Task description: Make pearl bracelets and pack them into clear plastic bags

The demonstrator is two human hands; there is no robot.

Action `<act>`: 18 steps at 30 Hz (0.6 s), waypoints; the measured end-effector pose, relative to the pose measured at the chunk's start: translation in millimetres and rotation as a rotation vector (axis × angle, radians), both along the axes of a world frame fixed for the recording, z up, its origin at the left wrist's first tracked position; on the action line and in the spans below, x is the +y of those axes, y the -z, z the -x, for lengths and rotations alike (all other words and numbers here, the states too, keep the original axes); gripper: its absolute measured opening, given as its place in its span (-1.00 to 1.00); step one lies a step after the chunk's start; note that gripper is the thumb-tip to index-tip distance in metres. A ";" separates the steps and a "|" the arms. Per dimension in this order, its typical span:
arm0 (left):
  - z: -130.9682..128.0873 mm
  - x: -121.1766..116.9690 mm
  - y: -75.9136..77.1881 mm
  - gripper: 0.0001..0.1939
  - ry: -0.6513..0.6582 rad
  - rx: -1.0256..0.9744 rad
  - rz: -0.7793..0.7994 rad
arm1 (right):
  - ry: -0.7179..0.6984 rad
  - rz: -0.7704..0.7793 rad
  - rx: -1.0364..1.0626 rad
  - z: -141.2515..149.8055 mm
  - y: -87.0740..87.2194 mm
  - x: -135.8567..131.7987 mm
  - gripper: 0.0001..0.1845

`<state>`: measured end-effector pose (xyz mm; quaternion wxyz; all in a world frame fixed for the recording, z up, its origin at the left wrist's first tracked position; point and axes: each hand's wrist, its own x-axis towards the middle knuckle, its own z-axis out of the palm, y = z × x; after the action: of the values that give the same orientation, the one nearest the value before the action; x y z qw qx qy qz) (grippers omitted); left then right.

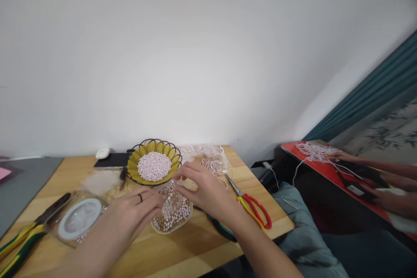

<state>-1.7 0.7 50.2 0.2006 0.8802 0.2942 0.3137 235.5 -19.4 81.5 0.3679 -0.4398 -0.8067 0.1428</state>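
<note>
Both hands hover over a clear plastic tub [174, 222] of pink, white and gold beads. My left hand [138, 210], with a black ring, has its fingers curled and pressed together at the tub's left side; what they pinch is hidden. From the right, my right hand [202, 184] bends its thumb and index finger inward above the tub's far rim, and anything between those fingertips is too small to name. Just behind them stands a black wire basket [132, 169] with a yellow lining, holding many pale pink beads [154, 166].
Red-and-yellow-handled scissors [252, 208] lie at right, near bead strands [211, 165]. On the left are pliers [34, 228] with yellow-green handles and a round white-rimmed case [80, 218]. Another person's hands [342, 156] are at a red table [293, 150] with white cord.
</note>
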 end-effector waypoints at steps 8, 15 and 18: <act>3.2 -0.3 1.9 -0.76 0.049 0.093 0.045 | -0.107 0.076 0.022 -0.8 3.1 0.0 -0.80; 5.9 -0.7 -0.2 -0.81 0.095 0.103 0.155 | -0.172 0.042 -0.034 -4.2 6.7 0.1 -0.86; 4.3 -0.5 -2.7 -0.80 0.110 0.107 0.193 | -0.127 0.082 -0.063 -7.6 5.5 0.0 -0.86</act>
<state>-6.0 0.2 52.9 0.2854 0.8871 0.2847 0.2250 243.1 -19.4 75.9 0.3142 -0.4066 -0.8377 0.1849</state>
